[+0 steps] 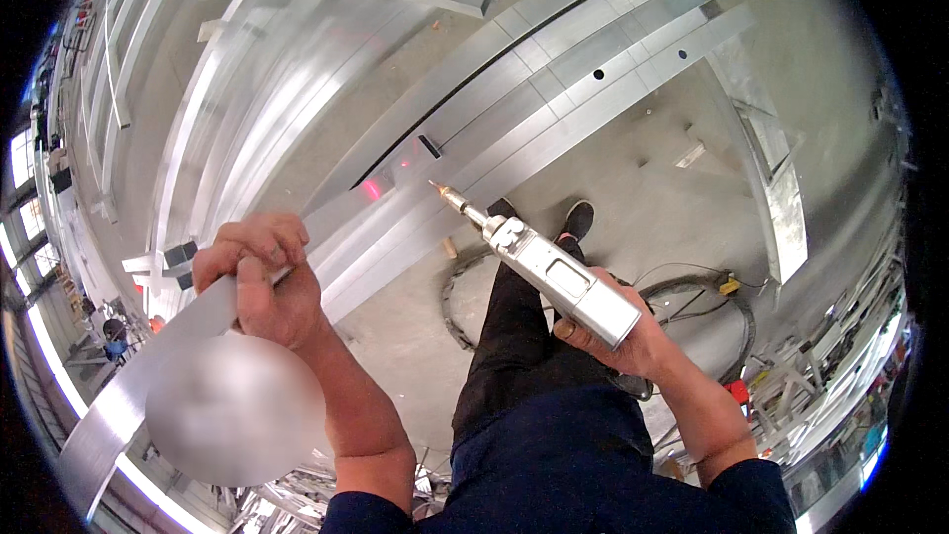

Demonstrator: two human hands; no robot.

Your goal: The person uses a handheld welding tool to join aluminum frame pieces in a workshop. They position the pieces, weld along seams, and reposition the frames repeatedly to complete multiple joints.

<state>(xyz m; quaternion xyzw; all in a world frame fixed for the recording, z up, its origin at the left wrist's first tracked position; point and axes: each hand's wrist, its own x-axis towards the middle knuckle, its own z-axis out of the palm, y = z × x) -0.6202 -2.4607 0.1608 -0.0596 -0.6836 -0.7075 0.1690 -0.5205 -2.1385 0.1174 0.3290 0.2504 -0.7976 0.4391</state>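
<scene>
My right hand [628, 331] is wrapped round the body of a silver handheld laser welding gun [563, 282]. Its narrow nozzle points up and left, over long brushed-metal profiles [554, 64] lying side by side in front of me. Pink-red light spots glow on the metal just left of the nozzle tip, near a short dark slot. At the left, my left hand [262, 282] is closed over a flat silver metal bar [129, 405] that runs down toward the lower left. A blurred round patch covers part of the view beside that bar.
More metal tubes [227, 129] lie in rows at the upper left. A metal support leg [781, 208] slants to the floor at the right. Dark cable [736, 336] coils near my legs, and metal offcuts are piled at the lower right.
</scene>
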